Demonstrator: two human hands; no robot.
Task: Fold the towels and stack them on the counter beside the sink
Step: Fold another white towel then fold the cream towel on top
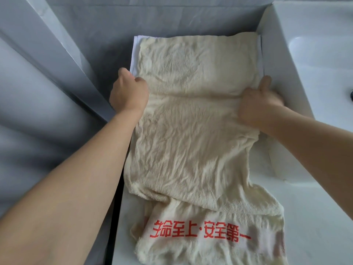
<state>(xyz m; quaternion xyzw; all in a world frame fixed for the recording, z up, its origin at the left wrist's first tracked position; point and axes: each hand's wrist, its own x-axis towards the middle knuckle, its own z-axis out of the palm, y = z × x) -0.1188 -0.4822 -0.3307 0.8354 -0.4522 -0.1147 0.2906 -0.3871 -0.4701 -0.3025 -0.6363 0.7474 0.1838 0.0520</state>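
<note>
listing what i see from the head camera. item one: cream towel, wrinkled, spread lengthwise on the white counter beside the sink, its near end bunched and turned over, showing a white band with red printed characters. item two: white towel, lying under the cream one at the far end, only its left and far edges and a sliver on the right showing. item three: left hand, fingers curled, gripping the cream towel's left edge about halfway along the spread part, knuckles just beside the white towel's edge. item four: right hand, thumb raised, fingers curled and pinching the cream towel's right edge, level with the left hand, close against the sink's outer wall. item five: both forearms, bare, reaching in from the near side. item six: grey tiled wall on the left of the counter, with a dark gap between them.
</note>
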